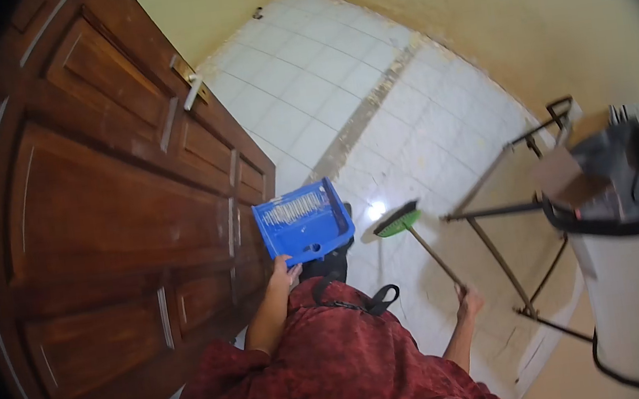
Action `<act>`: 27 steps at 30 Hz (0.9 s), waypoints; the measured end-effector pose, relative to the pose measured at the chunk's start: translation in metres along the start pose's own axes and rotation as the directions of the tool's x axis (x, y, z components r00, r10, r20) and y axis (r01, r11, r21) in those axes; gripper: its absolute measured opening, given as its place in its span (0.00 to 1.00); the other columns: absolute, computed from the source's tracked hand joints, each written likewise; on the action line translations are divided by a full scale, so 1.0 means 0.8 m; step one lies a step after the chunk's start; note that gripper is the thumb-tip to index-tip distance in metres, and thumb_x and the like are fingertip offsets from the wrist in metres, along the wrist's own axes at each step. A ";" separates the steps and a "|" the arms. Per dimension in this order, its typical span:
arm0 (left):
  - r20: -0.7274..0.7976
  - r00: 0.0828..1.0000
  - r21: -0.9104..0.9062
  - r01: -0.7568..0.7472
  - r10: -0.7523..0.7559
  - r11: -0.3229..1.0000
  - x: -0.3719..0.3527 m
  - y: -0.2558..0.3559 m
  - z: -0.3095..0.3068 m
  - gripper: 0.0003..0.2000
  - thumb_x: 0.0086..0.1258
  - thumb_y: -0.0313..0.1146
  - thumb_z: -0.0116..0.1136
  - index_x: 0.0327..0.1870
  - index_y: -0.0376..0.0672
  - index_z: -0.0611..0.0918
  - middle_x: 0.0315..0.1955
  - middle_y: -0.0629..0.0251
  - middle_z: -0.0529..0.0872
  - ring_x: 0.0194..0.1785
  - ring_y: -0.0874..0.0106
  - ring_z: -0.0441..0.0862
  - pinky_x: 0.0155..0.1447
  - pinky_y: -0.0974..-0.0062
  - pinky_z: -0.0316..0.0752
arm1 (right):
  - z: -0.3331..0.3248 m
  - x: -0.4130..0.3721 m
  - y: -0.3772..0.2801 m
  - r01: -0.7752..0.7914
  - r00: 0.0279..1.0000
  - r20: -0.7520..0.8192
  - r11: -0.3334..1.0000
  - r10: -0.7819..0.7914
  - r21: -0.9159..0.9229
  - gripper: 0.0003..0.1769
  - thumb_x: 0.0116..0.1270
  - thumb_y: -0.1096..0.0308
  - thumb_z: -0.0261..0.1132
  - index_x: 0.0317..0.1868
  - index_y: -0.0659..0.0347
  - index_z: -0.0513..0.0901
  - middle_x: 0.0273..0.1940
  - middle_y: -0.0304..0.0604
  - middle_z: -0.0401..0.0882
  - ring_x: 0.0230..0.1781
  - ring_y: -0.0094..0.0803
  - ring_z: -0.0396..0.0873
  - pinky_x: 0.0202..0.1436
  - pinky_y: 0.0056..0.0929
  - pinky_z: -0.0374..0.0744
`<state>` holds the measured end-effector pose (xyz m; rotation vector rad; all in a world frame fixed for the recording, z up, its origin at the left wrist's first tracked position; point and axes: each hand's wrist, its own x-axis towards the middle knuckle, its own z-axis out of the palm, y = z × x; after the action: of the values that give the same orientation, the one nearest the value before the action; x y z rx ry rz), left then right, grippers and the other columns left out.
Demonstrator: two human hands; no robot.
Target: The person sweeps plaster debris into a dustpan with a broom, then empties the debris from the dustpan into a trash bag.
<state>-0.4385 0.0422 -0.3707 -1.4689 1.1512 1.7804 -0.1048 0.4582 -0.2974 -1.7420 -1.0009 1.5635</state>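
Observation:
My left hand [286, 269] is closed on the near edge of a blue dustpan [299, 230], held up in front of my body beside the door. Pale marks streak the dustpan's inner face. Out to the right, my right hand [469, 302] wraps round the handle of a broom [398, 224]. The broom has a green head with dark bristles, and its handle slants from my hand up and left to the head over the tiles.
A brown panelled door [120, 200] with a white lever handle [194, 91] stands at the left. At the right is a metal-framed piece of furniture [494, 258] with a dark bag [610, 164] and cardboard on it. White floor tiles [280, 77] carry a grey strip; peeling yellow walls [455, 7] surround them.

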 end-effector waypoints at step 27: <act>-0.209 0.978 -0.568 -0.130 0.011 0.813 0.067 0.389 0.524 0.07 0.55 0.29 0.54 0.33 0.38 0.74 0.32 0.56 0.77 0.33 0.62 0.79 0.41 0.66 0.82 | 0.931 0.274 -0.380 0.411 0.445 0.544 0.377 0.712 -0.830 0.14 0.64 0.71 0.48 0.43 0.77 0.70 0.43 0.66 0.76 0.32 0.49 0.80 0.31 0.37 0.85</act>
<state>-0.9170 0.2532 -0.3259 -2.0093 0.7779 2.2037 -0.8797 0.7648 -0.2695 -1.4595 -2.8508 2.4359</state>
